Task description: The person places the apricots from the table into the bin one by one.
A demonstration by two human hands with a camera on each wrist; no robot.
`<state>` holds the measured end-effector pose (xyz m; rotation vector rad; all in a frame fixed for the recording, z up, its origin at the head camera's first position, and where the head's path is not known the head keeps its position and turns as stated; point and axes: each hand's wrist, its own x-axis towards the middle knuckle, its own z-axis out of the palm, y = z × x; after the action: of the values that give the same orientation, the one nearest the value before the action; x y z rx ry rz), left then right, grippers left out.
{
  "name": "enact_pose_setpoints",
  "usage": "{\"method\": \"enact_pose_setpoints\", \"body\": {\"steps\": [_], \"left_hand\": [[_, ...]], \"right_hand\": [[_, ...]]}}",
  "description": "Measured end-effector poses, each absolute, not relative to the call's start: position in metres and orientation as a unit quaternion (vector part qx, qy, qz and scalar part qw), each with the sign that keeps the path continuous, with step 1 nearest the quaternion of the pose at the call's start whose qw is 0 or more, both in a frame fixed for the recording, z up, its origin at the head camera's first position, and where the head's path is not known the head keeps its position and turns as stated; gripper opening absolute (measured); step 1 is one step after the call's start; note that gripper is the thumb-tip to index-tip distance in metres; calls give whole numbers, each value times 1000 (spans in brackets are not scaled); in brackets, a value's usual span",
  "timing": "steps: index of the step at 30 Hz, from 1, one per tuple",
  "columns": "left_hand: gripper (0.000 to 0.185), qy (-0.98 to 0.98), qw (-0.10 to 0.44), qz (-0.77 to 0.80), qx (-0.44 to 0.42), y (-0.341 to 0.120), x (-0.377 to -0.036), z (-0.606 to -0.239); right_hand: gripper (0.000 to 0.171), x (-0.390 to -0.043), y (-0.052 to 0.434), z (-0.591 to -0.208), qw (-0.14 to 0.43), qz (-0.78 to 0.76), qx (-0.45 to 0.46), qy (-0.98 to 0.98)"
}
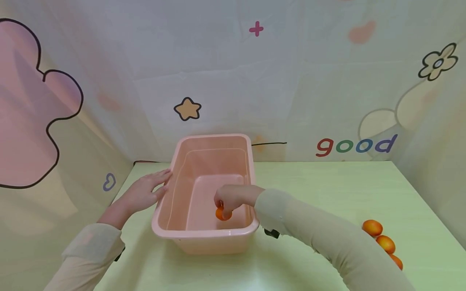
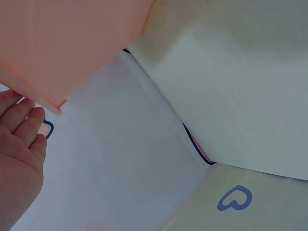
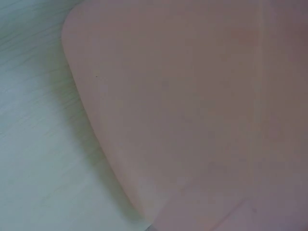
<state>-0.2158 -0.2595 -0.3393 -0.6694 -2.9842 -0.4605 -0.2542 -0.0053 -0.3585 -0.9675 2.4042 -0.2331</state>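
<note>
1. We hold a small orange fruit (image 1: 223, 214) in our right hand (image 1: 233, 198), fingers curled down around its top, so the fruit sits directly below the grip, at the fingertips and not off to either side.

2. That hand reaches down inside the pink tub (image 1: 204, 232), over its floor and toward the near right corner. The fruit looks to be at or just above the floor; we cannot tell from the head view whether it touches.

3. The fruit is roundish, so it shows no long axis to speak of. The tub does have one, and it runs away from us toward the back wall.

4. Our left hand (image 1: 143, 194) lies outside the tub with straight fingers, the fingertips touching the tub's left rim. It holds nothing. In the left wrist view the fingers (image 2: 21, 122) sit just beside the rim's edge.

5. The right hand is the one at the fruit; the left is well apart from it, with the tub's wall between them.

6. Three more orange fruits (image 1: 385, 243) lie in a row on the pale green table (image 1: 327, 194), off to our right and well apart from the tub.

7. The right wrist view shows only the tub's pink surface and a strip of table, blurred, with neither fingers nor fruit in it.
</note>
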Motion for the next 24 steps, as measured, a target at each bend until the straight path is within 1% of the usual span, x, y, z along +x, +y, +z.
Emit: {"method": "enact_pose_setpoints", "body": {"steps": [6,11,14,17,20,24], "left_hand": [[46,-966,21,-148,-213,-258,-214,-338],[47,-966,19,-149,-210,-258,-213,-337],[47,-967,22,-146,-210,-258,-213,-338],[47,-967,19,-147,-207,-259,-214,-339],[47,-967,16,-148,-206,-259,-214,-339],[47,-967,15,-150,-207,-258,-214,-339]], "right_hand": [[22,-255,1,-344,237,-103,-372,891],[24,-256,19,-312,210,-147,-382,888],[27,-256,41,-292,180,-176,-394,884],[30,-257,70,-280,152,-210,-402,878],[31,-259,99,-276,141,-236,-379,884],[31,-261,135,-279,127,-222,-336,906]]}}
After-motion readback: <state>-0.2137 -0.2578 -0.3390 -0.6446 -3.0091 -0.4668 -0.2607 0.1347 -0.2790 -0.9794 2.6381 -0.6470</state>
